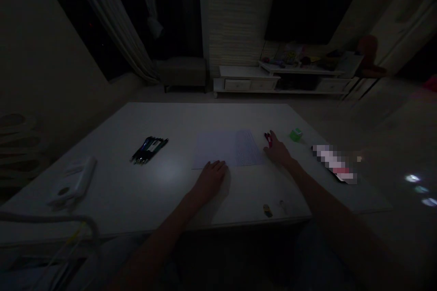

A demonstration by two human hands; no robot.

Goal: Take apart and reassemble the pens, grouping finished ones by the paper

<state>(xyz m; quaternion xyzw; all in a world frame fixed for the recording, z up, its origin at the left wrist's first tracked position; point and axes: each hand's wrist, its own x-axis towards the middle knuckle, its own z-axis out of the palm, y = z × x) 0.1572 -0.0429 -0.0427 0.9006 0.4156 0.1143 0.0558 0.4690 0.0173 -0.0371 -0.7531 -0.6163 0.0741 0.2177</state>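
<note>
A sheet of paper [216, 148] lies on the white table in front of me, its right part covered with rows of fine lines. My left hand [210, 181] rests palm down, fingers stretched out over the sheet's near edge. Just right of the paper, my right hand [279, 152] has its thumb and fingers around a small red object [269, 140]. That object's kind is too dark and small to make out. Beyond my right hand sits a small green item [296, 134] with a pale top.
A bundle of pens [149, 150] lies on the left of the table [170, 118]. Nearer is a white box-shaped device [73, 182]; a grey tube [44, 218] crosses the lower left. A blurred-out flat item [332, 163] lies rightward. Near the front edge is a small yellowish-dark piece [267, 210].
</note>
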